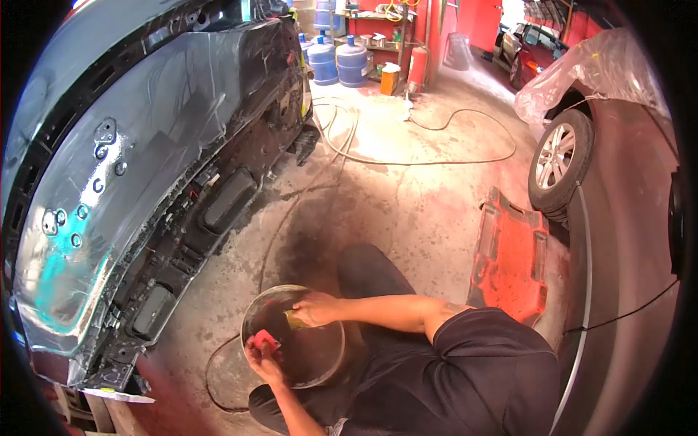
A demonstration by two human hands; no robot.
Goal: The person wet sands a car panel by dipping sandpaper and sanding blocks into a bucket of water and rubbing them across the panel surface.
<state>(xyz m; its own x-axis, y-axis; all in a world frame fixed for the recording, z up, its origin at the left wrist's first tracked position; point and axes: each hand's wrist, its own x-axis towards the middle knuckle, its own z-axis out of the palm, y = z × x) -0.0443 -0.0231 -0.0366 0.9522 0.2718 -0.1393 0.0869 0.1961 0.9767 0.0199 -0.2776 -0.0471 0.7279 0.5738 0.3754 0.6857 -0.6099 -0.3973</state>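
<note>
A round dark bucket [323,363] stands on the floor between my knees. Over its left rim, my left hand [263,357] is closed on a small red piece [267,340]. My right hand [315,309] reaches over the upper part of the bucket, its fingers pinching a yellowish piece [294,320]. The two hands are apart. What lies at the bottom of the bucket is too dark to tell.
A grey car panel [174,109] fills the left side. On the right are a red creeper [507,261] and a dark car with its wheel [561,160]. A hose [436,163] loops over the floor. Blue water jugs [352,64] stand behind.
</note>
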